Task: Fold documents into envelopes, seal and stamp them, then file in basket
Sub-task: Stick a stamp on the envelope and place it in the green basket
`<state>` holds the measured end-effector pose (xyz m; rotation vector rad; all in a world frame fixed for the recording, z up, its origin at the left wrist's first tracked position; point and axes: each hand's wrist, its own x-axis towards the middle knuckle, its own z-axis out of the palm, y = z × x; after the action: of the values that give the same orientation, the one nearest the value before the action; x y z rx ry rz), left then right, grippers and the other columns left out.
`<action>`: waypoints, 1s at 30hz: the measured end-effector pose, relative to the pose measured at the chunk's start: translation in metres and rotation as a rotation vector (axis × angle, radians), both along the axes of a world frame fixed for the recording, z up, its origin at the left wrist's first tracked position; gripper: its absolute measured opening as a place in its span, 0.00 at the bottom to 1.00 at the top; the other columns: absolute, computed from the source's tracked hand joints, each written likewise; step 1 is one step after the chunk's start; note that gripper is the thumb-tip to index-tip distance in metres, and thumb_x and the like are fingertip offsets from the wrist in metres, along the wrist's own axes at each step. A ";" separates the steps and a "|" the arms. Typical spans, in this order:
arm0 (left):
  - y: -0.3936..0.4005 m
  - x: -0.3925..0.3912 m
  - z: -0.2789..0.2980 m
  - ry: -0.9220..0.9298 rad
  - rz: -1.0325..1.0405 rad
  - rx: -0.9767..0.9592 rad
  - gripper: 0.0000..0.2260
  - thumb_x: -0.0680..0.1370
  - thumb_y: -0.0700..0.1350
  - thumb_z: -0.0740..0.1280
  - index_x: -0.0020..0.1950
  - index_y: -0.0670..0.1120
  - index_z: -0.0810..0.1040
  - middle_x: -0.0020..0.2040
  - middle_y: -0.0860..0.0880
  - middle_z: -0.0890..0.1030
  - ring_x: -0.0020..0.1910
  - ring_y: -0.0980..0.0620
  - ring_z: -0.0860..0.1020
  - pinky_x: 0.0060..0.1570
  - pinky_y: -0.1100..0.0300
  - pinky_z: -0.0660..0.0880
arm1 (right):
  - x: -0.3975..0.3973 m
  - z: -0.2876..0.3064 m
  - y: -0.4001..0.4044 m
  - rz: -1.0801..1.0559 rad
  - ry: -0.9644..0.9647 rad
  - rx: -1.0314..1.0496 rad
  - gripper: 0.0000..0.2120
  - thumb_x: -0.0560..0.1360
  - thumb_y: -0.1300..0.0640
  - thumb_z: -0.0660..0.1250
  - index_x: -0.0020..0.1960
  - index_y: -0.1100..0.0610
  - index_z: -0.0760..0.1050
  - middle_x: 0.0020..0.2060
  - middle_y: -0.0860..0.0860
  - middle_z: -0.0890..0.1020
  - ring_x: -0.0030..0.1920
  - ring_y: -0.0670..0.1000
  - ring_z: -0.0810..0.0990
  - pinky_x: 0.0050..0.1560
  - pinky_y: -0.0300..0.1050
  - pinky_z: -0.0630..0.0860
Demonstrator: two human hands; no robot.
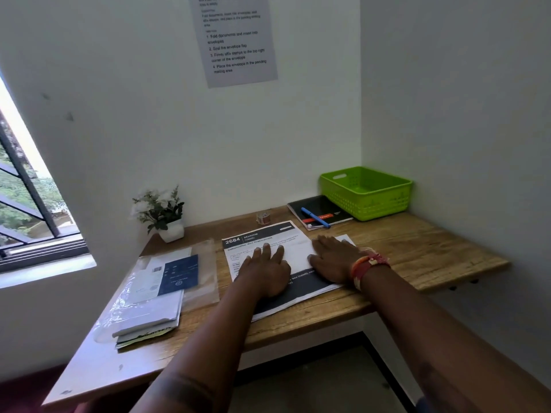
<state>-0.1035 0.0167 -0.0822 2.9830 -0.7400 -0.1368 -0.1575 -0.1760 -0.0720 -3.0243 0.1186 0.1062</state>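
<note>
A printed document [262, 238] with a dark header lies in the middle of the wooden desk [417, 251], its lower part folded up over itself. My left hand [265, 271] presses flat on the folded part with straight fingers. My right hand [335, 259] lies flat on the fold beside it, a red band on its wrist. A stack of white envelopes [149, 305] in clear plastic sits at the left. A small roll of stamps [264, 217] stands behind the document. The green basket [366, 192] sits in the back right corner.
A black notebook [320, 214] with a blue pen [314, 217] lies next to the basket. A white pot of flowers [161, 213] stands at the back left. An instruction sheet [235, 40] hangs on the wall. A window [26, 198] is at the left.
</note>
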 end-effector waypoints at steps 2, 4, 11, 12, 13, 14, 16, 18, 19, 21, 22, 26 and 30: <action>0.000 0.000 0.001 0.009 0.013 0.006 0.29 0.82 0.59 0.43 0.84 0.55 0.44 0.84 0.46 0.42 0.82 0.42 0.43 0.79 0.44 0.44 | -0.001 -0.001 -0.009 -0.048 -0.007 -0.002 0.34 0.81 0.39 0.45 0.82 0.54 0.48 0.81 0.53 0.48 0.80 0.53 0.49 0.78 0.54 0.47; 0.000 -0.001 0.003 0.024 0.015 0.009 0.29 0.82 0.59 0.43 0.84 0.55 0.44 0.84 0.46 0.41 0.82 0.42 0.42 0.79 0.44 0.43 | -0.005 -0.001 -0.016 -0.089 -0.005 0.004 0.34 0.81 0.38 0.46 0.82 0.54 0.48 0.81 0.53 0.48 0.80 0.54 0.49 0.78 0.54 0.49; 0.000 -0.004 0.006 0.044 0.000 0.039 0.29 0.84 0.59 0.44 0.84 0.55 0.43 0.84 0.46 0.40 0.82 0.43 0.42 0.79 0.43 0.43 | 0.011 0.033 0.008 -0.145 0.161 -0.239 0.29 0.78 0.45 0.53 0.75 0.55 0.67 0.74 0.55 0.70 0.73 0.58 0.68 0.72 0.57 0.64; 0.000 -0.004 0.007 0.054 0.002 0.038 0.29 0.84 0.59 0.45 0.84 0.55 0.43 0.84 0.46 0.40 0.82 0.43 0.41 0.80 0.43 0.43 | 0.017 0.041 0.017 -0.088 0.120 -0.314 0.25 0.78 0.47 0.55 0.72 0.55 0.71 0.70 0.55 0.74 0.70 0.58 0.71 0.71 0.58 0.65; 0.000 -0.003 0.007 0.064 0.004 0.031 0.29 0.84 0.59 0.45 0.84 0.55 0.43 0.84 0.46 0.40 0.82 0.43 0.41 0.80 0.43 0.43 | 0.027 0.047 0.026 -0.024 0.038 -0.340 0.22 0.78 0.50 0.58 0.68 0.55 0.73 0.67 0.55 0.77 0.68 0.58 0.73 0.69 0.58 0.67; 0.000 -0.002 0.008 0.074 0.002 0.026 0.29 0.84 0.60 0.45 0.83 0.56 0.43 0.84 0.46 0.40 0.82 0.43 0.41 0.80 0.43 0.43 | 0.039 0.051 0.033 0.036 -0.050 -0.321 0.19 0.78 0.52 0.60 0.66 0.55 0.75 0.64 0.55 0.79 0.65 0.57 0.76 0.65 0.55 0.70; 0.000 0.000 0.012 0.087 -0.011 0.019 0.29 0.83 0.60 0.46 0.83 0.56 0.44 0.84 0.46 0.41 0.82 0.42 0.42 0.80 0.43 0.44 | 0.064 0.056 0.045 0.127 -0.157 -0.211 0.15 0.78 0.56 0.63 0.64 0.56 0.77 0.61 0.55 0.81 0.59 0.55 0.80 0.58 0.48 0.76; 0.000 0.002 0.016 0.104 -0.019 0.030 0.29 0.83 0.61 0.47 0.83 0.56 0.45 0.84 0.46 0.43 0.82 0.42 0.44 0.79 0.42 0.47 | 0.093 0.056 0.049 0.174 -0.219 -0.085 0.15 0.78 0.58 0.64 0.64 0.55 0.79 0.61 0.55 0.81 0.58 0.55 0.80 0.58 0.47 0.77; 0.000 0.003 0.018 0.104 -0.024 0.037 0.30 0.83 0.61 0.48 0.83 0.56 0.47 0.84 0.46 0.45 0.82 0.41 0.47 0.79 0.41 0.50 | 0.107 0.056 0.049 0.176 -0.254 -0.022 0.15 0.78 0.57 0.64 0.64 0.54 0.79 0.61 0.55 0.81 0.59 0.56 0.80 0.59 0.47 0.76; -0.001 0.004 0.027 0.097 -0.037 0.053 0.29 0.83 0.59 0.52 0.83 0.54 0.51 0.83 0.45 0.52 0.80 0.39 0.55 0.76 0.40 0.57 | 0.132 0.055 0.045 0.136 -0.321 0.120 0.15 0.78 0.54 0.67 0.64 0.53 0.79 0.62 0.53 0.80 0.60 0.55 0.78 0.60 0.45 0.73; -0.003 0.006 0.033 0.102 -0.042 0.060 0.28 0.83 0.57 0.54 0.82 0.53 0.54 0.82 0.44 0.56 0.78 0.39 0.59 0.75 0.41 0.61 | 0.144 0.053 0.043 0.107 -0.355 0.181 0.16 0.78 0.52 0.68 0.64 0.53 0.79 0.62 0.52 0.80 0.61 0.54 0.78 0.61 0.45 0.72; -0.009 0.020 0.066 0.104 -0.126 0.100 0.21 0.83 0.44 0.60 0.77 0.46 0.69 0.75 0.41 0.70 0.71 0.41 0.71 0.67 0.53 0.68 | 0.184 0.028 0.045 0.067 -0.427 0.276 0.17 0.77 0.54 0.69 0.65 0.51 0.78 0.61 0.54 0.80 0.62 0.56 0.78 0.61 0.44 0.71; -0.008 0.038 0.086 0.074 -0.151 0.078 0.14 0.84 0.44 0.61 0.68 0.45 0.79 0.69 0.44 0.78 0.63 0.45 0.77 0.54 0.62 0.67 | 0.202 0.007 0.046 0.134 -0.406 0.190 0.12 0.73 0.48 0.70 0.56 0.48 0.81 0.51 0.49 0.85 0.55 0.51 0.82 0.57 0.42 0.76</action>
<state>-0.0657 0.0089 0.0033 2.9725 -0.9728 -0.2890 0.0444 -0.1299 -0.0646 -2.7920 -0.1226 -0.4556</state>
